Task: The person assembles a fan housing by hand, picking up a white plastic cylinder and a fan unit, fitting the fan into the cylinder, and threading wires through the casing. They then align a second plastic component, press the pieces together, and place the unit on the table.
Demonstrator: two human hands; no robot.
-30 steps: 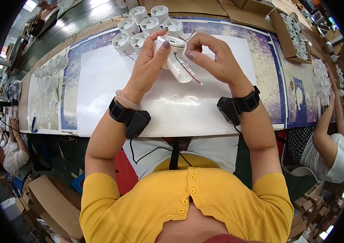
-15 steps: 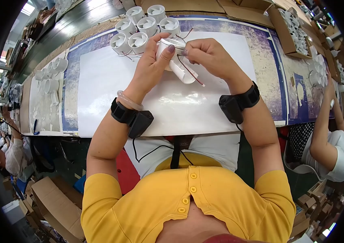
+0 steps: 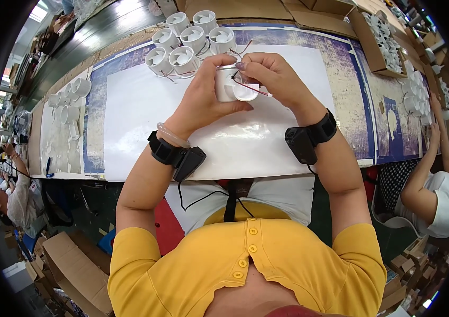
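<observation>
A white round plastic housing with a short side tube is held above the white work sheet. My left hand wraps it from the left, with the thumb underneath on the near side. At its far right edge, my right hand has its thumb and index finger pinched together. What those fingertips hold is too small to tell; it may be part of the wire. A thin red and dark wire runs out of the housing toward the right, its end passing near my right palm.
Several white fan units with blades stand together at the far left of the sheet. More white parts sit further left. An open cardboard box holds white parts at the far right. A co-worker's arms reach in at right.
The housing has been turned, so its side tube points more toward me and looks shorter. My left thumb has moved from its top to below it. My right hand stays at the edge, pinching.
</observation>
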